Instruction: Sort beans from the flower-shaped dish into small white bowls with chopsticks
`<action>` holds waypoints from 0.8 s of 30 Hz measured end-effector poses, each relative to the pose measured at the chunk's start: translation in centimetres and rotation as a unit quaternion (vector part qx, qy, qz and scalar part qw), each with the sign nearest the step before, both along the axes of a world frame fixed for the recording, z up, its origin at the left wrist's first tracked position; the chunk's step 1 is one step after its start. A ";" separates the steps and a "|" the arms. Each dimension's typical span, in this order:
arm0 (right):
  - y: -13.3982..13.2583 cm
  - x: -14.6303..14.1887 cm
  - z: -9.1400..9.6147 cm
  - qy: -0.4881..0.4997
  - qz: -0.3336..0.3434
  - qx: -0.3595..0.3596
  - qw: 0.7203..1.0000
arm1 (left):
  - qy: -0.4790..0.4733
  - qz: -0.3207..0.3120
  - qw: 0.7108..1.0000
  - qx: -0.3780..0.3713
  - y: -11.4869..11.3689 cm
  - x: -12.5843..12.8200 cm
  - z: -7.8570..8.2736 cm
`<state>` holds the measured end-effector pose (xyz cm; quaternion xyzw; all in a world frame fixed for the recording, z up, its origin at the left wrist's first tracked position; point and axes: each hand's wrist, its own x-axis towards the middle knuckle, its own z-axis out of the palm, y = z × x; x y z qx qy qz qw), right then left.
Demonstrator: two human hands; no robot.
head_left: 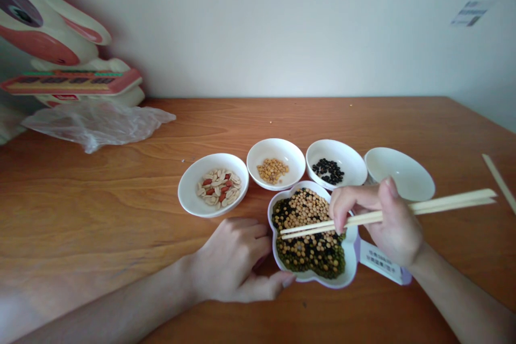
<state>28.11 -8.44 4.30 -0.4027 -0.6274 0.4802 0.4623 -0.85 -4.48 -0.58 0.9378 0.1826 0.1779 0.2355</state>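
Lower centre: right hand [389,226] fingers clamped on chopsticks [403,212] over mixed-bean dish [351,266]; left hand [236,260], fingers together, steadies rim.

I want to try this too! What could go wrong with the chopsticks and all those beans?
A small round bean could slip from the chopsticks and roll away across the table. The flower-shaped bowl is piled full, so poking may push mixed beans over its rim, though the left hand rests against it. The right hand sits close to the empty dish and might bump it.
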 end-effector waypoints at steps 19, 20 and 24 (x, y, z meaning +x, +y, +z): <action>0.7 1.0 0.1 0.001 -0.036 -0.030 0.999 | 0.010 -0.006 1.000 -0.016 0.0 0.1 0.3; 0.8 1.3 0.2 0.000 -0.033 -0.028 0.999 | 0.007 -0.006 1.000 -0.014 0.0 0.1 0.4; 1.0 2.2 0.6 -0.048 -0.027 -0.009 0.998 | -0.004 -0.006 1.000 -0.001 0.0 0.2 0.6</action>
